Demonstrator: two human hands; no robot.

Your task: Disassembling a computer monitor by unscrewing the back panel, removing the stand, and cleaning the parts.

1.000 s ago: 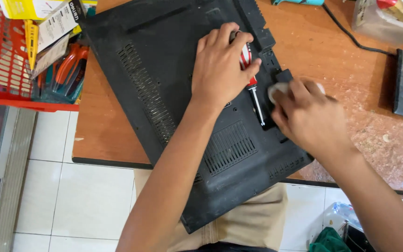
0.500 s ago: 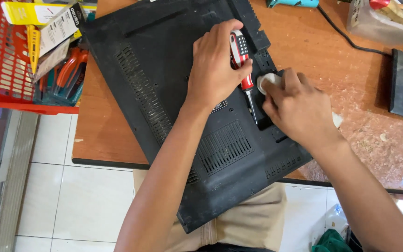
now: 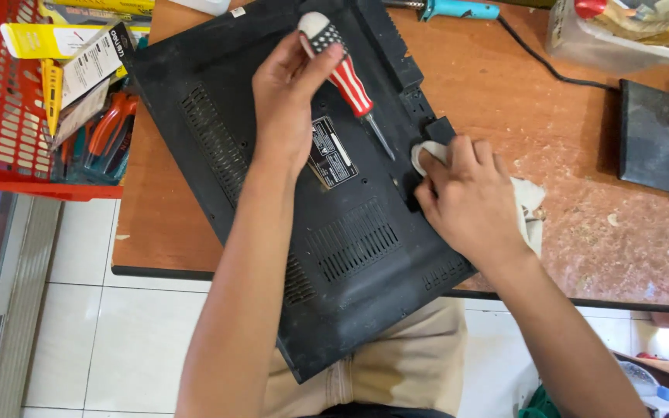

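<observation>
My left hand [image 3: 288, 101] grips a red-and-white striped screwdriver [image 3: 342, 73] above the black back cover [image 3: 272, 186]; my right hand [image 3: 470, 201] presses a white cloth [image 3: 427, 155] at its right edge.

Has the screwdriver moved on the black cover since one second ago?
Yes. The left hand has lifted the screwdriver toward the far edge of the black cover, away from the right hand.

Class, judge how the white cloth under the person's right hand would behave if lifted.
The white cloth is crumpled and bunched under the right hand, so it is probably floppy and light. It would likely droop, not roll.
</observation>
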